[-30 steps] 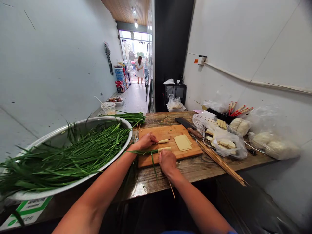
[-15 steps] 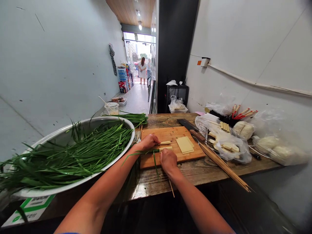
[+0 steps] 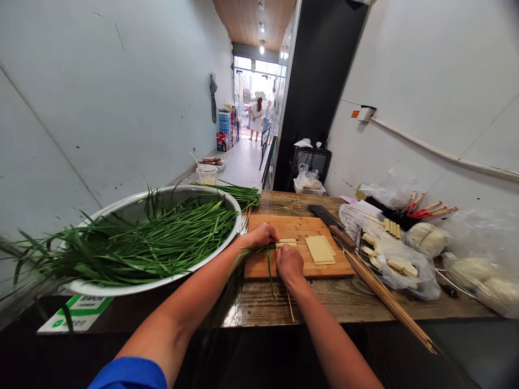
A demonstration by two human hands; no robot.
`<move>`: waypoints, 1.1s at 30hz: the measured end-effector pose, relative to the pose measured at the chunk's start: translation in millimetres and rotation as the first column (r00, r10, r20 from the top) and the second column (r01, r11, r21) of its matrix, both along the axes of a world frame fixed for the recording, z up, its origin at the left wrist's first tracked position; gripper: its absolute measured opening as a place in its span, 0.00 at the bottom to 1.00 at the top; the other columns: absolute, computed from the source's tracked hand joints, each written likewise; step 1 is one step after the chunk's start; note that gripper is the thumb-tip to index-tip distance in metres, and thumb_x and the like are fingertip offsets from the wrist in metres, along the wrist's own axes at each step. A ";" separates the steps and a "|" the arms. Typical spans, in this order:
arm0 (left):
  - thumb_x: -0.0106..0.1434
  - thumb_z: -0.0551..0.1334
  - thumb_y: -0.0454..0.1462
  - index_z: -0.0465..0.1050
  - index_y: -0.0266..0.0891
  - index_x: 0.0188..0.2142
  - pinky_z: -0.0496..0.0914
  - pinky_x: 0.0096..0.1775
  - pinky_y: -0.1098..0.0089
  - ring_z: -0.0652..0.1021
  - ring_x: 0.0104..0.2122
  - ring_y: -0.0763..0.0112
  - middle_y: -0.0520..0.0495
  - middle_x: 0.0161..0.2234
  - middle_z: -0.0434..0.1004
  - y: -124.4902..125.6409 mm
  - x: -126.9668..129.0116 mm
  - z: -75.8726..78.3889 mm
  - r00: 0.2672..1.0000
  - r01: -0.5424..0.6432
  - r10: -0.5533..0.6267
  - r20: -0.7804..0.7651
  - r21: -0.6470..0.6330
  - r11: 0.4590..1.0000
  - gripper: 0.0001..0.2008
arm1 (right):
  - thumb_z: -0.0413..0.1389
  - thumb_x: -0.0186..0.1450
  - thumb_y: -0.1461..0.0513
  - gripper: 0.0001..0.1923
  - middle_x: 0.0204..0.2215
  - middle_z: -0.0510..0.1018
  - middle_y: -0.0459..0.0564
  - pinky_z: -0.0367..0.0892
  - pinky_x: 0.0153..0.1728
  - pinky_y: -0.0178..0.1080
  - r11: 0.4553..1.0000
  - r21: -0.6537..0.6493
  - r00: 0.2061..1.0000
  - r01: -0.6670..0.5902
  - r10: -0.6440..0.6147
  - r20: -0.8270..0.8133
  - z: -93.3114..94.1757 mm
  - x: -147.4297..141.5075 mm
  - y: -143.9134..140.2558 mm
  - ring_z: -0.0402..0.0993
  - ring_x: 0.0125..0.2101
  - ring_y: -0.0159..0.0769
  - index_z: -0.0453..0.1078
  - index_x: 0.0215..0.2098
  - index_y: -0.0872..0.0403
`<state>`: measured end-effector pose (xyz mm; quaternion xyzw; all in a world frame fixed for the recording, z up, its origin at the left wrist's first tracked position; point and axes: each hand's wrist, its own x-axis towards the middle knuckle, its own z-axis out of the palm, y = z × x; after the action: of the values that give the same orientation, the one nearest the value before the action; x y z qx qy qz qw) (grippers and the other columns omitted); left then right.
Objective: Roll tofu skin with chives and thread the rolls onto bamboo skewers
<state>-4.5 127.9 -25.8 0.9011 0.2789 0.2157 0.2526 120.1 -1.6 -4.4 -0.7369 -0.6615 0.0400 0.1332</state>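
Note:
On the wooden cutting board (image 3: 324,268) my left hand (image 3: 261,235) pinches a pale rolled strip (image 3: 287,241) that lies beside a second roll (image 3: 286,246). My right hand (image 3: 289,266) is closed on a thin bamboo skewer (image 3: 290,306) whose tail sticks out toward me over the table edge. A few green chive stalks (image 3: 259,250) run across the board under both hands. A small stack of flat yellow sheets (image 3: 320,250) rests just right of my hands.
A big metal basin (image 3: 121,289) heaped with chives sits at left. A cleaver (image 3: 330,221) lies at the board's far right corner. A bundle of skewers (image 3: 389,301) and plastic bags of food (image 3: 399,259) fill the right side. People stand far down the corridor.
The two rolls now lie close together side by side under my fingers. My head has shifted left, so the whole scene sits further right in view.

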 end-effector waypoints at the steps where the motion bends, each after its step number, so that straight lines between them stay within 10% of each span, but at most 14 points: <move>1: 0.51 0.62 0.29 0.80 0.34 0.29 0.68 0.34 0.76 0.76 0.28 0.72 0.45 0.27 0.80 0.7 0.1 -1.0 1.000 -0.001 0.001 -0.001 -0.002 1.000 0.07 | 0.45 0.66 0.62 0.14 0.32 0.78 0.58 0.62 0.30 0.35 1.000 0.003 1.000 -0.001 0.001 -0.002 0.1 0.0 0.8 0.75 0.33 0.39 0.71 0.36 0.59; 15: 0.50 0.61 0.29 0.79 0.34 0.30 0.68 0.37 0.76 0.76 0.30 0.72 0.46 0.29 0.81 -2.3 -0.2 8.2 0.994 -0.081 0.078 -0.076 -0.043 0.996 0.09 | 0.45 0.66 0.61 0.15 0.35 0.78 0.58 0.62 0.32 0.34 1.000 -0.012 1.000 -0.022 0.022 -0.013 12.8 1.8 1.7 0.75 0.36 0.39 0.72 0.38 0.59; 23: 0.59 0.55 0.36 0.74 0.33 0.45 0.69 0.42 0.70 0.77 0.37 0.67 0.44 0.37 0.80 -36.6 -18.4 30.6 0.940 -0.338 0.334 -0.067 -0.049 0.940 0.17 | 0.49 0.64 0.57 0.15 0.30 0.79 0.57 0.60 0.29 0.36 0.986 -0.077 0.989 -0.148 0.147 -0.025 5.5 32.7 -58.1 0.75 0.33 0.42 0.73 0.32 0.58; 29: 0.57 0.59 0.38 0.77 0.39 0.36 0.66 0.47 0.66 0.75 0.41 0.63 0.44 0.45 0.75 -100.1 -34.6 41.4 0.931 -0.229 0.266 -0.249 0.166 0.959 0.10 | 0.48 0.65 0.61 0.13 0.26 0.79 0.49 0.58 0.27 0.31 0.981 0.008 0.933 -0.193 0.186 -0.309 -21.3 47.2 -72.8 0.74 0.29 0.33 0.72 0.28 0.55; 33: 0.59 0.55 0.31 0.77 0.37 0.33 0.61 0.53 0.59 0.70 0.50 0.58 0.42 0.51 0.69 -124.7 -39.0 40.2 0.838 -0.332 0.462 -0.289 0.401 0.854 0.11 | 0.47 0.65 0.63 0.13 0.27 0.79 0.51 0.59 0.28 0.32 0.987 0.085 0.954 -0.134 0.152 -0.260 -18.4 40.4 -60.6 0.75 0.30 0.35 0.72 0.28 0.56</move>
<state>-43.5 3.2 14.4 0.8756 0.4646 0.1317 -0.0135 160.5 -62.3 -22.8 -0.6702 -0.6903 0.1260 0.2416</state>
